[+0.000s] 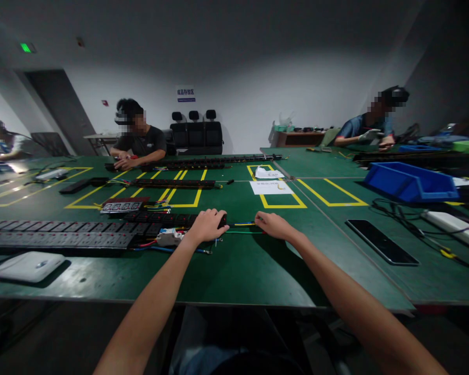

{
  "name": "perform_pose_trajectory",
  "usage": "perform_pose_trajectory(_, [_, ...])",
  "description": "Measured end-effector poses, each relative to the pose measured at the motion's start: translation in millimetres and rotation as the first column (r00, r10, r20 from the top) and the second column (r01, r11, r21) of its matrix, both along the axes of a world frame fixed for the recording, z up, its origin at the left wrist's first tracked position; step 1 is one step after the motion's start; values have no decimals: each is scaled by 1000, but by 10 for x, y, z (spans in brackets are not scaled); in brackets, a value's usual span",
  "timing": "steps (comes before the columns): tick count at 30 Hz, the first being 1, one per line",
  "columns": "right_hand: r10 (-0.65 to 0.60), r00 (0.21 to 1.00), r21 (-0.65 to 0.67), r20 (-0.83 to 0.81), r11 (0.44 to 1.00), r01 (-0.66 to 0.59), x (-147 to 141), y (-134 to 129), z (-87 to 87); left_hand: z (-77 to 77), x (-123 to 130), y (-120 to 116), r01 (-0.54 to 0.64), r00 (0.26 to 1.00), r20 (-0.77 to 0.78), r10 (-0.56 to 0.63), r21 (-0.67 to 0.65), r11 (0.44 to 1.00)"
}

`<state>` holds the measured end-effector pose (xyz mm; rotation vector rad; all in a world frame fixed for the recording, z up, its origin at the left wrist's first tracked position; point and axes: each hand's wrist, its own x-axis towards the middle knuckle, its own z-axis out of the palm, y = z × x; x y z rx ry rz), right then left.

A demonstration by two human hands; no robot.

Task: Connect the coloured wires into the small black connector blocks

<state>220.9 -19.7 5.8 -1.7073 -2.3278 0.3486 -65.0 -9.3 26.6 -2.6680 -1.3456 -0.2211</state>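
My left hand (208, 225) is closed over the right end of a long black socket strip (175, 220) that lies on the green table. From that end thin wires (244, 224) in yellow, blue and green run right to my right hand (272, 225). Its fingers are pinched together on the wire ends, and the tips are partly hidden. Left of my left hand, a white connector block (169, 237) sits among red and blue leads beside a wider row of black sockets (58, 235).
A white box-shaped device (28, 266) lies front left. A phone (381, 242), a blue bin (410, 182), cables and a white power strip (455, 228) are to the right. Paper sheets (271, 187) lie ahead. Co-workers (138, 138) sit across and to the sides.
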Motion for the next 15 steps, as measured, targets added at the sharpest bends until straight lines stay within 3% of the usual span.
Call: perform_pose_trajectory(15, [-7, 1000, 10, 12, 1000, 7, 0, 16, -20, -6, -3, 5, 5, 1000, -2, -5, 2, 1000])
